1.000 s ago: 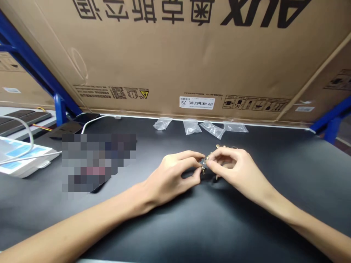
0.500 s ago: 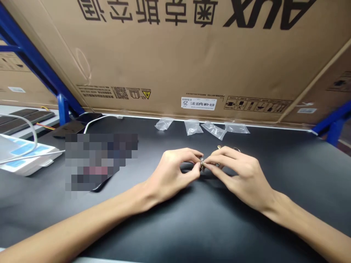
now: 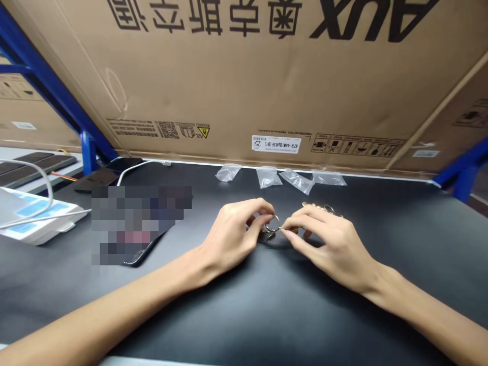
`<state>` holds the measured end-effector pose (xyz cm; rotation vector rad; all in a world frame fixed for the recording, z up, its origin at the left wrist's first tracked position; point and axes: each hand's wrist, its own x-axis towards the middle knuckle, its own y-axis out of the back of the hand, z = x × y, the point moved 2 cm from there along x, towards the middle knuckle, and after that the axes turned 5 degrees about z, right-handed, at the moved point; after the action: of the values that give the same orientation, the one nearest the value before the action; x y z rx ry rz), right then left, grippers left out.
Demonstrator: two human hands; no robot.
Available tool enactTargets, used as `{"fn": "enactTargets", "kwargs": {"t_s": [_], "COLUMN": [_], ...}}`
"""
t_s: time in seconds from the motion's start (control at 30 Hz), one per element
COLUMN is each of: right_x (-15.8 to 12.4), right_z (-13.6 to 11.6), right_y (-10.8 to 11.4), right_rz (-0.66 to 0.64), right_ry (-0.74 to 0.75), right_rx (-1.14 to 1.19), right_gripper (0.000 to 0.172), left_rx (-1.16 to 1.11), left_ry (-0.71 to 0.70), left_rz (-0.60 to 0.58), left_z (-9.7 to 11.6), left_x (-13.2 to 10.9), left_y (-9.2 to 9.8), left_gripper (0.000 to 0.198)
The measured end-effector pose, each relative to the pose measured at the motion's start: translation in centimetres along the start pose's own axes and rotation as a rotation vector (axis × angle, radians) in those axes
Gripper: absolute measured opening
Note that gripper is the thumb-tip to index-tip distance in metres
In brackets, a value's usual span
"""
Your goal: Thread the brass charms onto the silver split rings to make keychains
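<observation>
Ring [image 3: 278, 220], thin and silver, sits between the two hands above the bench [image 3: 244, 315], roughly midway from left edge to right and toward the far edge. Whether it touches the bench, I cannot tell. Being round, it has no long axis; its open face is turned mostly to the viewer.

The left hand [image 3: 234, 229] is clamped on the ring's left side with thumb and fingertip. The right hand [image 3: 330, 236] is just beside the opposite rim, thumb and finger drawn close; whether they pinch the ring or something small, I cannot tell. So the ring lies right of the left hand's fingertips and left of the right hand's, with the left hand nearer.

Gold pieces [image 3: 304, 204] and a loop [image 3: 329, 209] show past the right hand's fingers. Bags [image 3: 269, 178] lie along the far edge.
</observation>
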<state>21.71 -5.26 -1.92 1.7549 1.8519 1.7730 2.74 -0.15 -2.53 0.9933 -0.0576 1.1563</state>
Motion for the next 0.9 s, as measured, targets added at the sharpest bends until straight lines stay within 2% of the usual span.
{"fn": "enactTargets", "kwargs": {"t_s": [0.1,0.17,0.33,0.53,0.77,0.9], "right_x": [0.0,0.0,-0.2,0.0,-0.3,-0.6], "right_z": [-0.2,-0.2,0.4,0.6,0.4,0.3], "right_y": [0.2,0.4,0.2,0.5,0.3,-0.4], "right_rz": [0.029,0.045,0.016,0.060,0.041,0.073], "right_ry": [0.012,0.017,0.107,0.068,0.143,0.165], "right_rx": [-0.026,-0.040,-0.112,-0.141,-0.139,-0.113], "right_gripper": [0.012,0.012,0.011,0.009,0.013,0.013], "left_rx": [0.110,0.155,0.130,0.181,0.332,0.304], "left_ry": [-0.146,-0.198,-0.035,-0.219,-0.115,-0.080], "left_rz": [-0.074,-0.104,-0.055,-0.055,-0.003,0.015], "left_z": [0.1,0.2,0.1,0.1,0.7,1.2], "left_x": [-0.3,-0.4,-0.2,-0.2,0.0,-0.3], "left_y": [-0.2,-0.2,-0.1,-0.1,0.4,0.2], "left_gripper": [0.019,0.016,0.011,0.014,0.028,0.029]}}
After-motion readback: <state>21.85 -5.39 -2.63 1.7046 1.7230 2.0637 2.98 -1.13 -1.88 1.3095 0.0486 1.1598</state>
